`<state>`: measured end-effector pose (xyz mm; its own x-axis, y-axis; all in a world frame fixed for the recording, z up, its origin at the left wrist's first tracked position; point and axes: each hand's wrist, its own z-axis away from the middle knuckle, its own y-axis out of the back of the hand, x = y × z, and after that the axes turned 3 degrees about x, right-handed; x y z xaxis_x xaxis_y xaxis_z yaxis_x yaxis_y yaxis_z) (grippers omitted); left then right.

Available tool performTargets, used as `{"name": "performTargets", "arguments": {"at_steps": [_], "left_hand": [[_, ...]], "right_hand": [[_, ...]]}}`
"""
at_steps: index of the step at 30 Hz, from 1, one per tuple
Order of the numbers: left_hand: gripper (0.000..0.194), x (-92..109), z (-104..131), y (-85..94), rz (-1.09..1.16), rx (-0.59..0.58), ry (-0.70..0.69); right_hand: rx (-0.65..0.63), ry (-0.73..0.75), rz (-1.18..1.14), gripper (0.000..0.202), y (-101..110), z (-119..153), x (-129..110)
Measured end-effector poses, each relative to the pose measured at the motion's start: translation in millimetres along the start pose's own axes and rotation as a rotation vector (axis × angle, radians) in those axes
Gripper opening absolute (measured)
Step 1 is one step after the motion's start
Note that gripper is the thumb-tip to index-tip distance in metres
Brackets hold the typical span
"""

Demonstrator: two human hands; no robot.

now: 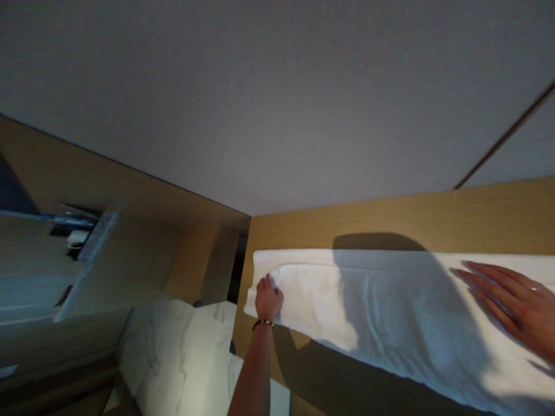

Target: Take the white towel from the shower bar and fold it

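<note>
A long white cloth (312, 300), folded in layers, lies along a wooden surface (347, 219). At the cloth's left end my left hand (268, 299), with a dark beaded bracelet at the wrist, has its fingers curled closed at the edge of the upper layer. My right hand (515, 300) rests flat on the cloth at the far right, fingers stretched out, a ring on one finger. A dark shadow falls across the middle of the cloth.
Behind the wooden surface rises a grey panel (303, 115) with a dark seam at the right. Below left is a pale marbled floor (173, 346). A shelf (97, 237) with small items stands at the far left.
</note>
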<state>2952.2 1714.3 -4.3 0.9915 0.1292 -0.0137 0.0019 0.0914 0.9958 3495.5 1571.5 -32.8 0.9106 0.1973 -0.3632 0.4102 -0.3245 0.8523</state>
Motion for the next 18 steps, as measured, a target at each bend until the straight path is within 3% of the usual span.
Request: {"name": "performTargets", "arguments": {"at_steps": [3, 6, 12, 15, 18], "left_hand": [[0.052, 5, -4, 0.4, -0.114, -0.052, -0.021], [0.044, 3, -19, 14.0, -0.186, -0.109, -0.033], [0.025, -15, -99, 54.7, -0.234, -0.202, 0.040], [0.024, -15, -132, 60.4, -0.210, -0.166, 0.087], [0.041, -7, -126, 57.3, -0.167, -0.045, 0.151]], "right_hand": [[-0.055, 0.165, 0.048, 0.053, -17, -10, -10], [-0.065, 0.164, 0.098, 0.052, -26, -13, -17], [-0.091, 0.216, 0.074, 0.039, -29, -19, 4], [-0.088, 0.192, 0.032, 0.034, -32, -20, 15], [-0.045, 0.177, 0.053, 0.037, -40, -17, 7]]}}
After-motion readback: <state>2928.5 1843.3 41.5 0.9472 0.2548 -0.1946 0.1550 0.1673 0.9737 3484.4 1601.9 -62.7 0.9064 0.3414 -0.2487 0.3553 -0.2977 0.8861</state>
